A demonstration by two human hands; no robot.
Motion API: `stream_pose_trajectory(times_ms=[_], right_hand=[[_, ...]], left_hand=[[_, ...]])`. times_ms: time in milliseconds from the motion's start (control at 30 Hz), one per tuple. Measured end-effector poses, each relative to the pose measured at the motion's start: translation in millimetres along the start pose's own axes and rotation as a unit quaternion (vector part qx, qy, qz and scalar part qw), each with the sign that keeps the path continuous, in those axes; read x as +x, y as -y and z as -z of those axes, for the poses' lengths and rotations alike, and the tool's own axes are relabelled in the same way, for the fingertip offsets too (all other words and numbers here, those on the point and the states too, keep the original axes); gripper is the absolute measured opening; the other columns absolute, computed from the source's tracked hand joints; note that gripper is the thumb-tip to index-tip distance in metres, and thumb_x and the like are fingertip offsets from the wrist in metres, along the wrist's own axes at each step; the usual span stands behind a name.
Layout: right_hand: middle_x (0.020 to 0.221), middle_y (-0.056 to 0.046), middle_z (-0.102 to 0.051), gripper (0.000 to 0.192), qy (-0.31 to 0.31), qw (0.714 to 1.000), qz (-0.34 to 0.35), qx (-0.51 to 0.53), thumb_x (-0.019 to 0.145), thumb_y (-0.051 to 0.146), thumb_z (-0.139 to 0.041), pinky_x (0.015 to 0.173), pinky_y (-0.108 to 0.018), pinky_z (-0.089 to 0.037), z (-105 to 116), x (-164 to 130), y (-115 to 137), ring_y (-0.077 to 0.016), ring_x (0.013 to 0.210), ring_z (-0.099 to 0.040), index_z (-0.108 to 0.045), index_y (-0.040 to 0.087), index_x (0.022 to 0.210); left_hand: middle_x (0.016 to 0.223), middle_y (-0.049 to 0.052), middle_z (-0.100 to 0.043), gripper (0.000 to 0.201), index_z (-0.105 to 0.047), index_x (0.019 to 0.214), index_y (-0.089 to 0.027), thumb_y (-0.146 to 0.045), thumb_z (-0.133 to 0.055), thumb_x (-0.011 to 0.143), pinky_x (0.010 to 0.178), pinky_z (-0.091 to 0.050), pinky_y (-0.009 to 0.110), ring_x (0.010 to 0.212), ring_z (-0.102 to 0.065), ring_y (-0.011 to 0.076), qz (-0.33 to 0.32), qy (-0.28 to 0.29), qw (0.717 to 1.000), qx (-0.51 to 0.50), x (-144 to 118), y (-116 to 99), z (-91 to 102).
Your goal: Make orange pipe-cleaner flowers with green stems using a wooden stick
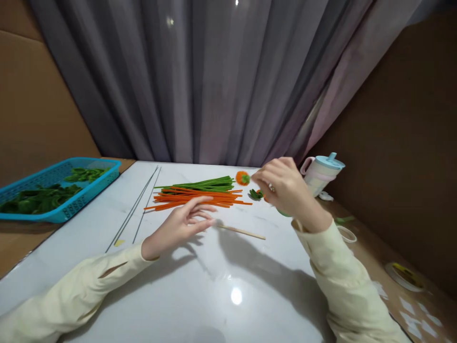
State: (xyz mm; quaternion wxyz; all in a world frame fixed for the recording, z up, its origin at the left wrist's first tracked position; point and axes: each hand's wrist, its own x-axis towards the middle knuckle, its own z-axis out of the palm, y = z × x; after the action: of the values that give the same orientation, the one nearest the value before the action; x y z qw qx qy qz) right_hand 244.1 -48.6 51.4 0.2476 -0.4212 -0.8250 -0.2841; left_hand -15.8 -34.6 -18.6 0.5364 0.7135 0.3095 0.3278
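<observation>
From the head camera, the left hand [185, 220] lies loose and flat-fingered, empty, just beside the bundle of orange pipe-cleaner stems [200, 197] on the white table [200, 286]. The right hand [285, 188] hovers half-curled near the small orange pompom flower [243, 178]; its grasp cannot be told.

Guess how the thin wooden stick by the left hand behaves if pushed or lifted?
The wooden stick looks thin and straight, so probably stiff and very light. It appears round, lying on the glossy white table, so it may roll or slide easily.

Open white tabletop [200, 295] near the body — ahead, orange stems [200, 197], wooden stick [243, 232], wires [137, 207].
</observation>
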Motion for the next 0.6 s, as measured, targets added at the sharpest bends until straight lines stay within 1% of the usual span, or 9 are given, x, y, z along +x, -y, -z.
stream_pose_trajectory(times_ms=[33, 100, 133, 200, 267, 333, 400, 500, 600], right_hand=[[0.070, -0.004, -0.062, 0.023, -0.002, 0.999, 0.048, 0.018, 0.091, 0.014, -0.041, 0.077, -0.036, -0.034, 5, 5, 22, -0.0176, 0.072, -0.051, -0.060, 0.017, 0.079], [0.071, -0.005, -0.061, 0.023, -0.007, 0.994, 0.098, 0.038, 0.092, 0.013, -0.040, 0.079, -0.036, -0.035, 10, 10, 57, -0.0172, 0.073, -0.049, -0.059, 0.016, 0.081], [0.072, -0.005, -0.061, 0.024, -0.011, 0.992, 0.117, 0.048, 0.093, 0.013, -0.039, 0.079, -0.036, -0.035, 10, 10, 70, -0.0169, 0.073, -0.049, -0.059, 0.015, 0.080], [0.071, -0.005, -0.060, 0.025, -0.008, 0.988, 0.142, 0.062, 0.092, 0.011, -0.039, 0.077, -0.035, -0.036, 8, 10, 85, -0.0162, 0.071, -0.047, -0.059, 0.015, 0.078], [0.069, -0.004, -0.059, 0.024, 0.000, 0.986, 0.154, 0.069, 0.091, 0.009, -0.041, 0.076, -0.035, -0.036, 6, 8, 90, -0.0160, 0.071, -0.046, -0.060, 0.014, 0.077], [0.068, -0.004, -0.059, 0.022, 0.006, 0.985, 0.156, 0.075, 0.091, 0.009, -0.043, 0.075, -0.035, -0.036, 5, 7, 89, -0.0160, 0.071, -0.046, -0.060, 0.014, 0.078], [0.068, -0.004, -0.059, 0.021, 0.008, 0.984, 0.155, 0.085, 0.090, 0.007, -0.043, 0.073, -0.035, -0.037, 6, 7, 88, -0.0156, 0.070, -0.045, -0.060, 0.013, 0.079], [0.068, -0.003, -0.059, 0.021, 0.012, 0.983, 0.154, 0.103, 0.089, 0.006, -0.042, 0.072, -0.034, -0.036, 9, 8, 88, -0.0148, 0.068, -0.043, -0.060, 0.014, 0.080], [0.066, -0.003, -0.058, 0.022, 0.018, 0.981, 0.150, 0.121, 0.089, 0.005, -0.041, 0.071, -0.034, -0.036, 11, 7, 88, -0.0147, 0.067, -0.043, -0.059, 0.015, 0.081]], left_hand=[[0.118, 0.010, -0.059, 0.056, -0.043, 0.126, -0.021, -0.035, -0.065, 0.077, 0.077, -0.055, 0.032, 0.098, -0.062, 0.0214, -0.029, -0.024, 0.999, 0.030, 0, -7, 0.7], [0.111, 0.008, -0.063, 0.064, -0.038, 0.132, -0.022, -0.033, -0.067, 0.076, 0.075, -0.055, 0.032, 0.088, -0.064, 0.0192, -0.082, -0.046, 0.992, 0.084, -2, -15, 1.8], [0.106, 0.007, -0.065, 0.064, -0.038, 0.133, -0.021, -0.032, -0.067, 0.077, 0.074, -0.055, 0.031, 0.083, -0.065, 0.0180, -0.106, -0.054, 0.986, 0.115, -3, -17, 2.3], [0.099, 0.005, -0.067, 0.053, -0.046, 0.128, -0.020, -0.030, -0.064, 0.079, 0.071, -0.054, 0.029, 0.078, -0.064, 0.0162, -0.144, -0.068, 0.972, 0.173, -5, -16, 3.2], [0.094, 0.004, -0.068, 0.038, -0.055, 0.118, -0.018, -0.027, -0.061, 0.081, 0.068, -0.054, 0.026, 0.074, -0.064, 0.0145, -0.165, -0.080, 0.960, 0.210, -7, -14, 4.0], [0.084, 0.003, -0.069, 0.030, -0.059, 0.112, -0.016, -0.023, -0.058, 0.082, 0.063, -0.053, 0.023, 0.068, -0.064, 0.0128, -0.175, -0.075, 0.960, 0.205, -8, -13, 4.5], [0.073, 0.001, -0.068, 0.025, -0.061, 0.106, -0.013, -0.020, -0.058, 0.082, 0.059, -0.053, 0.020, 0.061, -0.065, 0.0118, -0.183, -0.057, 0.966, 0.173, -9, -13, 4.2], [0.069, 0.001, -0.067, 0.020, -0.064, 0.100, -0.012, -0.017, -0.058, 0.082, 0.057, -0.053, 0.018, 0.060, -0.067, 0.0122, -0.182, -0.033, 0.973, 0.136, -11, -16, 2.7], [0.068, 0.002, -0.068, 0.022, -0.063, 0.103, -0.012, -0.018, -0.058, 0.082, 0.058, -0.054, 0.020, 0.060, -0.067, 0.0132, -0.146, -0.015, 0.983, 0.108, -11, -19, 2.2]])
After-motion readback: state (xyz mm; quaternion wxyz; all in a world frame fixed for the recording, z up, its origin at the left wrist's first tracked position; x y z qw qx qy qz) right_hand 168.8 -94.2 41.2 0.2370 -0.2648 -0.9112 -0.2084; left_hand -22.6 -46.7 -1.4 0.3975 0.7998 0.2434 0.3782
